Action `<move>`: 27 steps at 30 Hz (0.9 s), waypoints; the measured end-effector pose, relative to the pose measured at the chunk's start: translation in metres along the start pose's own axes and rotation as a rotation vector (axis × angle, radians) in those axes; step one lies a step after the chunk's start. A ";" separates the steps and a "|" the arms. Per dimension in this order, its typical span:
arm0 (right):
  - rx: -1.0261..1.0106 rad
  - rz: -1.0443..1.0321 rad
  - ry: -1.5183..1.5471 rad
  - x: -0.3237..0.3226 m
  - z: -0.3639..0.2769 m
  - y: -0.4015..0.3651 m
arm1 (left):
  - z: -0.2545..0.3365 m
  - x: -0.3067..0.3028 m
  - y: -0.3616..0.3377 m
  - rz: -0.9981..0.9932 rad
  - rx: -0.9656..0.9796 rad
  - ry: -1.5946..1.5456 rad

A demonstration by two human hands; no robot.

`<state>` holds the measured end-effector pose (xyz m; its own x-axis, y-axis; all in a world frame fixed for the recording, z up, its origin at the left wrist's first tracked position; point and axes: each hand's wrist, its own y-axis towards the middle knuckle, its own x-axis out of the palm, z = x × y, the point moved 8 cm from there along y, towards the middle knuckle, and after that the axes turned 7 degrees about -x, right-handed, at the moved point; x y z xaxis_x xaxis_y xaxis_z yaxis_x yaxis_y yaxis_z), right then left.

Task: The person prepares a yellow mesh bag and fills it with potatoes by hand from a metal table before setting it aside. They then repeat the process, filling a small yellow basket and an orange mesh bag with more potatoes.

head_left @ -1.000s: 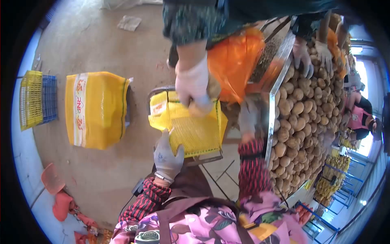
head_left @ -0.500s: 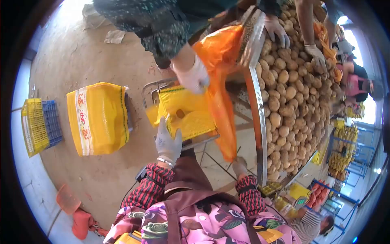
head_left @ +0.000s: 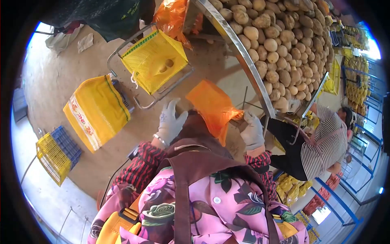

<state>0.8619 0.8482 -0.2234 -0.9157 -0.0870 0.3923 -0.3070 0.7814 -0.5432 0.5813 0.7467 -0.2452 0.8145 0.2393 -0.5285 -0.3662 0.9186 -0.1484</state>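
My gloved left hand (head_left: 170,124) is open, fingers apart, just below a metal frame (head_left: 160,97). A yellow mesh bag (head_left: 152,61) hangs in that frame, with a few potatoes at its bottom. My gloved right hand (head_left: 252,132) grips one corner of an orange mesh bag (head_left: 211,105), which hangs loosely between my two hands. Up and to the right, potatoes (head_left: 280,49) are heaped on a table with a metal rim (head_left: 243,55).
A filled yellow sack (head_left: 99,110) stands at the left, near yellow and blue crates (head_left: 61,150). A person in a striped top (head_left: 323,142) is at the right. Another orange bag (head_left: 172,18) and dark clothing (head_left: 109,18) show at the top. Blue racks (head_left: 337,199) stand far right.
My left hand has come away from the yellow bag and my right hand now holds the orange bag out. The co-worker's gloved hands have left the view, which has turned.
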 end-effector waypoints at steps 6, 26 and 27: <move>-0.039 0.012 0.242 -0.011 -0.061 -0.065 | -0.118 0.138 -0.049 -0.158 -1.041 -0.861; -0.370 -0.013 -0.890 0.032 -0.009 -0.065 | 0.003 0.133 0.003 -0.740 -0.546 -0.705; -0.527 -0.088 -1.023 0.058 -0.009 -0.062 | 0.012 0.131 0.001 -0.728 -0.508 -0.751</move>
<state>0.8298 0.7999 -0.1602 -0.7522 -0.4261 -0.5026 -0.4549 0.8876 -0.0716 0.6932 0.7823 -0.3050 0.9060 -0.0108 0.4232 0.2988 0.7246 -0.6211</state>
